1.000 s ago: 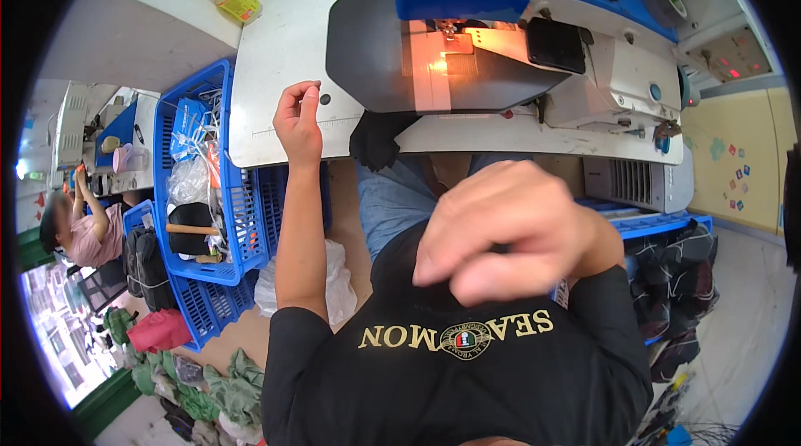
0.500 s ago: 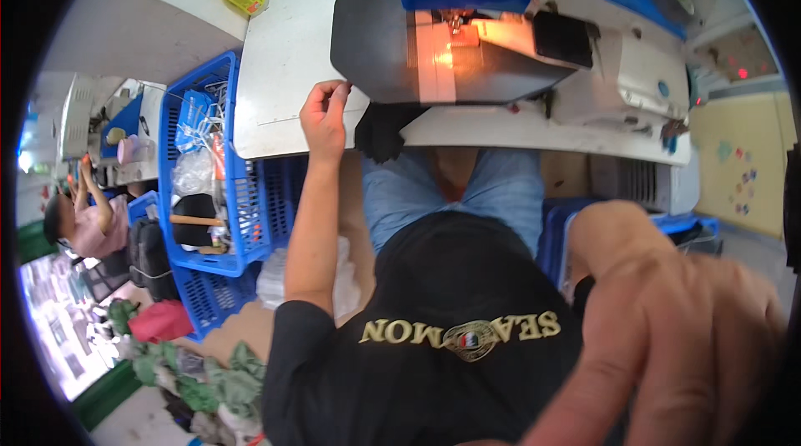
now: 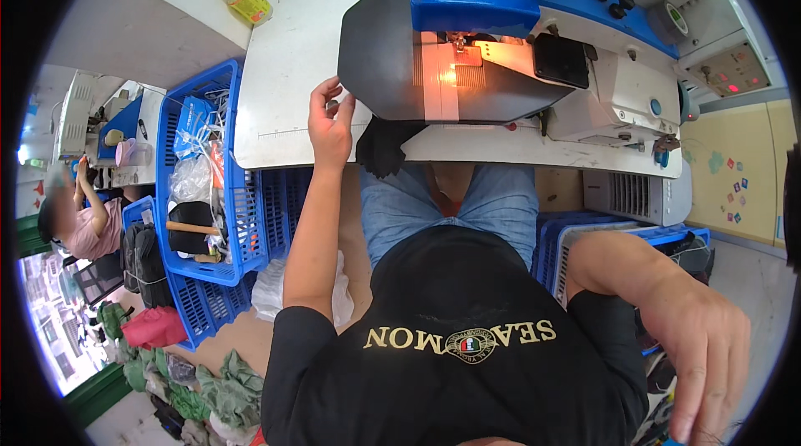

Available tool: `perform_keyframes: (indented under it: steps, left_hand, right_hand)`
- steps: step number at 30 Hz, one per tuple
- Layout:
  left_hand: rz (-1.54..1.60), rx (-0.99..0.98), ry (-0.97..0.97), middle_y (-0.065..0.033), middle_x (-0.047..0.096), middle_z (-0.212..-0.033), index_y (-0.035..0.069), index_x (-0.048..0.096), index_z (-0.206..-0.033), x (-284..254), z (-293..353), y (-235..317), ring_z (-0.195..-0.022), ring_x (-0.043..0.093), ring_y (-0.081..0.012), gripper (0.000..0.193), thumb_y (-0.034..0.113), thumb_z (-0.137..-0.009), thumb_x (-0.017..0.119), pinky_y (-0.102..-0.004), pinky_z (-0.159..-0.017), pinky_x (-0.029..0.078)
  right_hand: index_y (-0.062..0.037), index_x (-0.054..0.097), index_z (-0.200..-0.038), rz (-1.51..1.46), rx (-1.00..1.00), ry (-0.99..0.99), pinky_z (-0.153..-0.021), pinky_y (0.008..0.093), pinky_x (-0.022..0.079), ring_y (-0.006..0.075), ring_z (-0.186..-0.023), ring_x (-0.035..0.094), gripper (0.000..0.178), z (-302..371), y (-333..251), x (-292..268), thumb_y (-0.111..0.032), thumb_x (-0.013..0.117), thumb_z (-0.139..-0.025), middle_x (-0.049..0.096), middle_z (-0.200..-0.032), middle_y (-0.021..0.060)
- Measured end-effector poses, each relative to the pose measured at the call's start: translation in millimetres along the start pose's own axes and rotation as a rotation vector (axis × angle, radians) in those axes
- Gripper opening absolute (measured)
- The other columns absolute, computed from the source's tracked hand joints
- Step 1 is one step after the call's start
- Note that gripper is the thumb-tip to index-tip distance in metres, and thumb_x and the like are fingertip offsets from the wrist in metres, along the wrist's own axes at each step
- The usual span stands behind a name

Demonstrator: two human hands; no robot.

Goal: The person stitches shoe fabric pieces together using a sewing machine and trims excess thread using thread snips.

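My left hand (image 3: 331, 125) is at the table's front left, beside the lower left corner of a dark grey eight-sided plate (image 3: 375, 45). Its thumb and forefinger are apart close to the plate's edge. The plate lies under the lit needle area of a blue-and-white sewing machine (image 3: 476, 8). A piece of black cloth (image 3: 388, 146) hangs from under the plate over the table edge. My right hand (image 3: 705, 354) hangs away from the table at the far right, fingers pointing down and loosely stretched; nothing shows in them, though their tips reach near the lower edge.
On the left stands a blue basket (image 3: 238, 221) with plastic bags and a wooden-handled tool. A yellow-capped bottle (image 3: 249, 2) stands at the table's back left. A black phone-like slab (image 3: 561, 60) rests on the machine arm. Another person (image 3: 92, 216) sits at the far left.
My right hand has moved away from close in front of the view, down and to the right. My left thumb and forefinger have parted beside the plate. The whole view has shifted slightly.
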State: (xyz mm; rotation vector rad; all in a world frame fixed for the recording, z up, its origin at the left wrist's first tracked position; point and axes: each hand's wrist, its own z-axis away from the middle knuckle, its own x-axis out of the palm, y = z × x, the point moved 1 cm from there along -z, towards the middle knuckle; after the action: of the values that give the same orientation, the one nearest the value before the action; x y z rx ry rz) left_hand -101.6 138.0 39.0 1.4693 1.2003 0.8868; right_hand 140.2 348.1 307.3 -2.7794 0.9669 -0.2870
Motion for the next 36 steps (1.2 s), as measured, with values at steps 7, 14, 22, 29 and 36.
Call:
perform_keyframes:
  steps: [7, 14, 22, 29, 36]
  left_hand:
    - [-0.347, 0.094, -0.179, -0.0169, 0.06, -0.114, 0.002, 0.06, -0.112, 11, -6, -4, -0.109, 0.056, -0.0319, 0.033, 0.004, -0.079, 0.063, -0.0368, -0.092, 0.045]
    - [-0.276, 0.05, -0.17, -0.016, 0.063, -0.11, 0.003, 0.061, -0.111, 18, -16, -18, -0.105, 0.057, -0.0311, 0.035, -0.002, -0.077, 0.064, -0.0361, -0.088, 0.047]
    - [-0.16, 0.088, -0.097, -0.0121, 0.063, -0.113, 0.002, 0.065, -0.107, 17, -19, -39, -0.098, 0.061, -0.0245, 0.032, -0.004, -0.076, 0.066, -0.0319, -0.088, 0.048]
    - [-0.039, -0.072, -0.058, -0.0067, 0.065, -0.107, 0.0, 0.066, -0.106, 22, -13, -32, -0.094, 0.061, -0.0153, 0.028, -0.003, -0.078, 0.064, -0.0275, -0.084, 0.047]
    - [0.2, -0.172, 0.007, -0.0027, 0.066, -0.104, -0.002, 0.067, -0.106, 27, -10, -26, -0.094, 0.059, -0.0112, 0.024, -0.005, -0.084, 0.058, -0.0247, -0.082, 0.046]
  right_hand:
    - [0.0036, 0.069, -0.092, 0.358, 0.354, 0.074, -0.082, 0.0426, 0.051, 0.03, -0.083, 0.07, 0.026, 80, 18, -23, -0.019, 0.057, -0.091, 0.07, -0.091, 0.0165]
    - [-0.0002, 0.064, -0.109, 1.013, 1.361, 0.304, -0.074, 0.0332, 0.052, 0.0209, -0.08, 0.068, 0.031, 211, 109, -69, -0.024, 0.058, -0.091, 0.069, -0.093, 0.0129]
    - [-0.0019, 0.061, -0.107, 0.743, 1.348, 1.083, -0.067, 0.0259, 0.05, 0.0144, -0.081, 0.068, 0.026, 261, 164, -116, -0.025, 0.054, -0.097, 0.069, -0.096, 0.0089]
    - [-0.0013, 0.059, -0.107, 0.81, 1.249, 1.059, -0.063, 0.0255, 0.051, 0.0142, -0.074, 0.067, 0.026, 261, 172, -125, -0.024, 0.056, -0.095, 0.068, -0.088, 0.0082]
    - [0.0011, 0.057, -0.103, 1.245, 1.259, 0.784, -0.07, 0.0341, 0.053, 0.0207, -0.081, 0.066, 0.027, 277, 186, -129, -0.022, 0.062, -0.09, 0.065, -0.091, 0.0126]
